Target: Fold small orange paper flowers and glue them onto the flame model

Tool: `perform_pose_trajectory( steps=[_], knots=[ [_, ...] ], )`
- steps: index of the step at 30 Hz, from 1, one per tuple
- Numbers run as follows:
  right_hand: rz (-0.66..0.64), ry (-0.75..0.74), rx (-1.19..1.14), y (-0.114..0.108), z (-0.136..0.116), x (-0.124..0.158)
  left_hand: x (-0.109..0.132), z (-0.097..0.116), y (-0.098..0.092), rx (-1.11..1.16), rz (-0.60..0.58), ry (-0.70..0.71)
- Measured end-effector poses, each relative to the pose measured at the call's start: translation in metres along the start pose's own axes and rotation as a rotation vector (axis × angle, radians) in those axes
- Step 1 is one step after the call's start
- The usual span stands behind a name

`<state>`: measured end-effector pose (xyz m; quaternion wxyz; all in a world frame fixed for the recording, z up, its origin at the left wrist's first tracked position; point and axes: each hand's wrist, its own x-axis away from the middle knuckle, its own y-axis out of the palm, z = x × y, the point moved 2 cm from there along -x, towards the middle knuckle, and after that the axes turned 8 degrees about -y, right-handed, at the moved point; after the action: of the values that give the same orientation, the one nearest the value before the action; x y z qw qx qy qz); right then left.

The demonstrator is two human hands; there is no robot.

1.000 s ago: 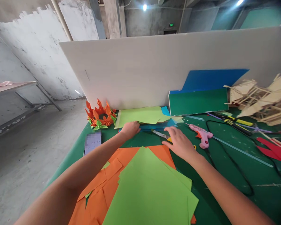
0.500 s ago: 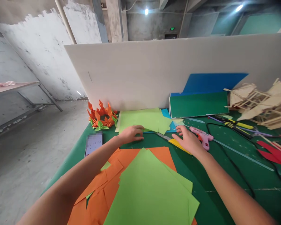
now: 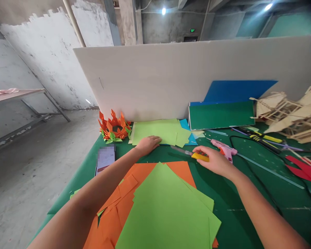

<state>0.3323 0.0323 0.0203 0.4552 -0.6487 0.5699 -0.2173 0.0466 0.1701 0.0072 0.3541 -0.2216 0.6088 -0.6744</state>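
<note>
My right hand (image 3: 214,160) is closed around the yellow handle of a utility knife (image 3: 200,157). Its grey blade points left, along the front edge of the light green paper sheets (image 3: 157,131) at the back of the table. My left hand (image 3: 148,144) rests with its fingers laid over the front edge of those sheets, apparently holding nothing; the fingertips are partly hidden. In front of both hands, a stack of brighter green paper (image 3: 166,207) lies over orange paper sheets (image 3: 114,221).
An orange and green folded-paper ring (image 3: 115,128) and a phone (image 3: 105,159) are at left. To the right lie a pink glue gun (image 3: 224,147) with its cord, yellow-black tools (image 3: 269,139), red pieces (image 3: 304,167) and a wooden stick model (image 3: 292,117). A white board (image 3: 145,79) stands behind.
My right hand has closed on the utility knife, which it only hovered over before. My left hand has come down onto the edge of the light green sheets.
</note>
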Motion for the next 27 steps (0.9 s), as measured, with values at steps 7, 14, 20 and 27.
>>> perform_pose_trajectory(
  steps=[7, 14, 20, 27],
  knots=[
    [0.269, -0.005, 0.199, -0.002, 0.008, -0.006, 0.016, 0.019, -0.016, 0.128, 0.088, -0.082],
    [-0.049, -0.138, -0.035, 0.018, -0.048, 0.000, 0.098, 0.059, -0.031, 0.312, -0.054, -0.174],
    [-0.294, -0.143, -0.144, 0.040, -0.085, 0.020, 0.147, 0.083, -0.019, 0.362, -0.306, -0.128],
    [-0.391, -0.161, -0.175, 0.060, -0.101, 0.027, 0.146, 0.092, -0.013, 0.339, -0.220, -0.217]
  ],
)
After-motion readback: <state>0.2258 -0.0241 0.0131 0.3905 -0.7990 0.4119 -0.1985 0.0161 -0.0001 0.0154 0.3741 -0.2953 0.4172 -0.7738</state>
